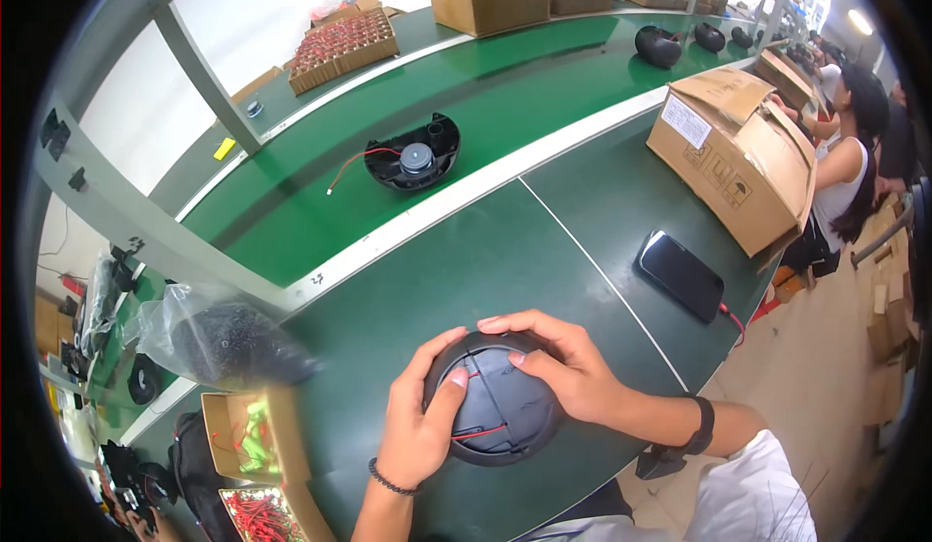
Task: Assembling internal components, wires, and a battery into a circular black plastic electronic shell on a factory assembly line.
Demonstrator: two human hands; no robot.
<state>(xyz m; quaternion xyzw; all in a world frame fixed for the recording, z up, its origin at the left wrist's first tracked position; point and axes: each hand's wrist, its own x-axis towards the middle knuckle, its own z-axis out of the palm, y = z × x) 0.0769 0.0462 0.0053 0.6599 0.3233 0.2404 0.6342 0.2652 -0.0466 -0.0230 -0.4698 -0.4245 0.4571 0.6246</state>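
Observation:
A round black plastic housing (510, 401) sits before me at the near side of the green workbench, its flat, dark grey inner face turned up. A seam crosses that face, and short red wires show at its left part. My left hand (425, 408) is closed round the left rim, thumb pressing on the face beside a red wire. From the upper right, my right hand (568, 362) grips the rim, its thumb on the face too. The fingers' far ends on the housing's outer side are partly hidden. Whether it rests on the bench, I cannot tell.
Beyond the bench, a green conveyor (301, 188) carries a black half-housing with speaker (416, 159). On the right lie a phone (682, 275) and a cardboard box (733, 154). At left are a plastic bag (218, 333) and a box of green cells (254, 435). A co-worker (845, 164) sits far right.

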